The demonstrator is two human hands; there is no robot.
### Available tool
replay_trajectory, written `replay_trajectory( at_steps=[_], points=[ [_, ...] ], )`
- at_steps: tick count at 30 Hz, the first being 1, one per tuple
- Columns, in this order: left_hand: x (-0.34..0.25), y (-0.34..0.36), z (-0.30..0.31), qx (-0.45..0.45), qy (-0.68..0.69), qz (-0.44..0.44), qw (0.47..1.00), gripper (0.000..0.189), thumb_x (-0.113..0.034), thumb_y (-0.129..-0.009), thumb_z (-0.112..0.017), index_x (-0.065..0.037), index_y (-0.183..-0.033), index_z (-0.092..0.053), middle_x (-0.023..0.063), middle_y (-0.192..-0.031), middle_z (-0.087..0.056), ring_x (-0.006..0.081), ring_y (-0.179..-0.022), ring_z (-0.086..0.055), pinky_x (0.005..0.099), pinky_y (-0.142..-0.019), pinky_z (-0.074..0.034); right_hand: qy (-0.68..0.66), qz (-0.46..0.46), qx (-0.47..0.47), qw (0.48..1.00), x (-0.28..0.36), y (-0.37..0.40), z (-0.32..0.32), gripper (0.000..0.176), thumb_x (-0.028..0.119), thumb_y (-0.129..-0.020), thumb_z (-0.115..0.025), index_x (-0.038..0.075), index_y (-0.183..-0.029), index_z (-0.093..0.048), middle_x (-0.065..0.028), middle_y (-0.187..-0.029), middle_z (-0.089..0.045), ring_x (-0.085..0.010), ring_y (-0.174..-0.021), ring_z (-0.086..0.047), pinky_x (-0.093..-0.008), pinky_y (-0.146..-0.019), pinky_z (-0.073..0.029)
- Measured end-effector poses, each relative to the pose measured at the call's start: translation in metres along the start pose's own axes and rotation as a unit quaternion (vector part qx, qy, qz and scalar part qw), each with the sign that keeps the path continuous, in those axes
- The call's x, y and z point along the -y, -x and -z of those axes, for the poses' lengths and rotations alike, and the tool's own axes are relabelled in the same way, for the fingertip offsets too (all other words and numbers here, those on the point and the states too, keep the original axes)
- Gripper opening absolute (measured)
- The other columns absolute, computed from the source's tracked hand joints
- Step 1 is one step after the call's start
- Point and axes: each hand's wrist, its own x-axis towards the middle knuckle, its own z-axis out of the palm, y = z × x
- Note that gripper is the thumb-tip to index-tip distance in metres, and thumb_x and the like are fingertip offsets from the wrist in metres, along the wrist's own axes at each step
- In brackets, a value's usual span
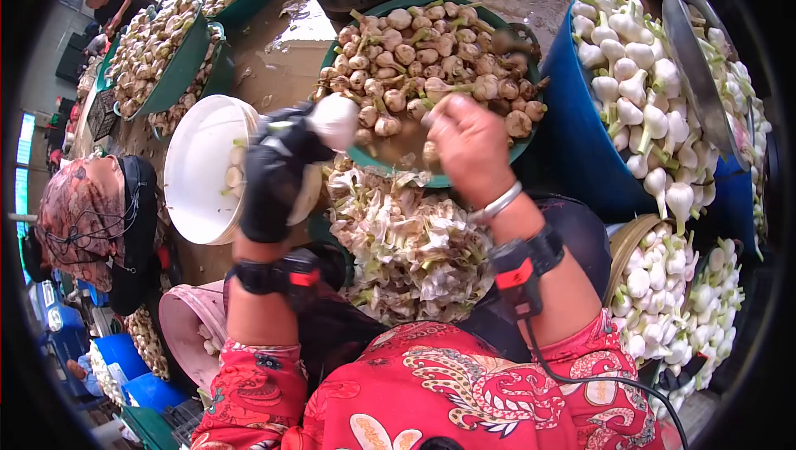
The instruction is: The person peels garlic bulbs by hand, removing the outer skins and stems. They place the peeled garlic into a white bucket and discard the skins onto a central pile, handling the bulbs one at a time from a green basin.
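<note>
Head view: black-gloved left hand point(274, 172) grips a white peeled garlic bulb point(333, 120) over the papery skin pile point(414, 243), probably to catch scraps. Bare right hand point(468, 147): can't tell if it's gripping anything.

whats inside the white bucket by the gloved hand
A few peeled garlic bulbs lie in the white bucket, against its wall. The gloved left hand, gripping a white bulb, covers its right side, hiding anything there.

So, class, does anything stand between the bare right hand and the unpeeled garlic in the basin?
Nothing visible does: the right hand sits directly over the unpeeled garlic at the near edge of the green basin.
</note>
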Motion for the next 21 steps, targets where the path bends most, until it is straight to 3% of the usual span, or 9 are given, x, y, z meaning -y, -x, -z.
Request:
replay_trajectory(
  at_steps=[3, 5, 6, 10, 11, 12, 15, 17, 21],
  points=[
    [-0.016, 0.000, 0.068, -0.159, -0.054, 0.170, 0.971, 0.024, 0.002, -0.087, -0.055, -0.001, -0.110, -0.061, 0.0095, -0.107, -0.063, 0.0180, -0.097, -0.059, 0.0316, -0.085, -0.048, -0.206, -0.105, -0.099, 0.968, 0.015, -0.017, 0.040, 0.019, 0.017, -0.092, -0.055, 0.006, -0.077, -0.059, 0.0012, -0.070, -0.059, -0.0070, -0.058, -0.057, -0.0207, -0.050, -0.044],
    [0.015, 0.006, 0.094, -0.156, -0.232, 0.122, 0.952, 0.026, -0.002, -0.088, -0.054, -0.001, -0.113, -0.060, 0.0087, -0.110, -0.063, 0.0168, -0.098, -0.059, 0.0312, -0.088, -0.047, -0.253, -0.144, -0.166, 0.942, 0.023, -0.021, 0.061, 0.018, 0.019, -0.093, -0.055, 0.005, -0.082, -0.060, -0.0010, -0.073, -0.060, -0.0082, -0.061, -0.059, -0.0197, -0.052, -0.045],
    [-0.001, 0.001, 0.070, -0.147, -0.210, 0.135, 0.957, 0.029, -0.004, -0.088, -0.055, -0.001, -0.117, -0.059, 0.0089, -0.110, -0.063, 0.0175, -0.099, -0.059, 0.0309, -0.090, -0.046, -0.259, -0.147, -0.179, 0.938, 0.025, -0.022, 0.066, 0.016, 0.018, -0.092, -0.055, 0.004, -0.085, -0.060, -0.0013, -0.074, -0.060, -0.0083, -0.061, -0.059, -0.0198, -0.052, -0.045],
    [0.007, -0.019, -0.058, 0.112, -0.133, 0.114, 0.978, 0.025, -0.007, -0.082, -0.062, -0.003, -0.106, -0.065, 0.0121, -0.095, -0.065, 0.0221, -0.090, -0.061, 0.0335, -0.082, -0.047, -0.271, -0.164, -0.191, 0.929, 0.032, -0.021, 0.072, 0.012, 0.015, -0.091, -0.058, 0.003, -0.093, -0.061, -0.0020, -0.076, -0.061, -0.0085, -0.061, -0.059, -0.0201, -0.054, -0.047],
    [0.030, -0.020, -0.091, 0.184, -0.149, 0.134, 0.962, 0.023, -0.012, -0.078, -0.065, -0.005, -0.100, -0.068, 0.0161, -0.091, -0.066, 0.0279, -0.082, -0.064, 0.0361, -0.075, -0.050, -0.283, -0.164, -0.183, 0.927, 0.032, -0.020, 0.072, 0.011, 0.012, -0.089, -0.058, 0.003, -0.095, -0.060, -0.0016, -0.077, -0.061, -0.0083, -0.063, -0.059, -0.0199, -0.055, -0.047],
    [0.049, -0.015, -0.123, 0.205, -0.192, 0.068, 0.957, 0.025, -0.017, -0.076, -0.066, -0.007, -0.099, -0.069, 0.0168, -0.088, -0.065, 0.0321, -0.079, -0.063, 0.0392, -0.071, -0.050, -0.284, -0.168, -0.177, 0.927, 0.033, -0.019, 0.072, 0.011, 0.011, -0.089, -0.058, 0.002, -0.095, -0.060, -0.0015, -0.077, -0.061, -0.0081, -0.064, -0.059, -0.0198, -0.056, -0.047],
    [0.103, -0.018, -0.194, 0.368, -0.344, 0.024, 0.863, 0.037, -0.023, -0.077, -0.058, -0.020, -0.114, -0.064, 0.0143, -0.101, -0.064, 0.0327, -0.088, -0.063, 0.0448, -0.074, -0.049, -0.270, -0.163, -0.171, 0.933, 0.033, -0.020, 0.074, 0.010, 0.011, -0.088, -0.058, 0.002, -0.092, -0.061, -0.0015, -0.078, -0.062, -0.0079, -0.066, -0.059, -0.0205, -0.058, -0.047],
    [0.117, -0.028, -0.226, 0.437, -0.381, 0.096, 0.809, 0.034, -0.022, -0.077, -0.058, -0.022, -0.109, -0.066, 0.0142, -0.100, -0.064, 0.0320, -0.090, -0.063, 0.0454, -0.076, -0.049, -0.245, -0.173, -0.148, 0.942, 0.032, -0.020, 0.078, 0.016, 0.017, -0.091, -0.058, 0.003, -0.099, -0.059, -0.0052, -0.085, -0.063, -0.0118, -0.072, -0.062, -0.0229, -0.064, -0.048],
    [0.151, -0.032, -0.230, 0.466, -0.427, 0.084, 0.770, 0.030, -0.026, -0.077, -0.060, -0.023, -0.106, -0.067, 0.0133, -0.102, -0.065, 0.0310, -0.092, -0.063, 0.0449, -0.079, -0.049, -0.264, -0.190, -0.139, 0.935, 0.030, -0.027, 0.079, 0.015, 0.015, -0.090, -0.059, 0.002, -0.098, -0.059, -0.0046, -0.084, -0.063, -0.0111, -0.071, -0.062, -0.0226, -0.063, -0.048]
  ],
)
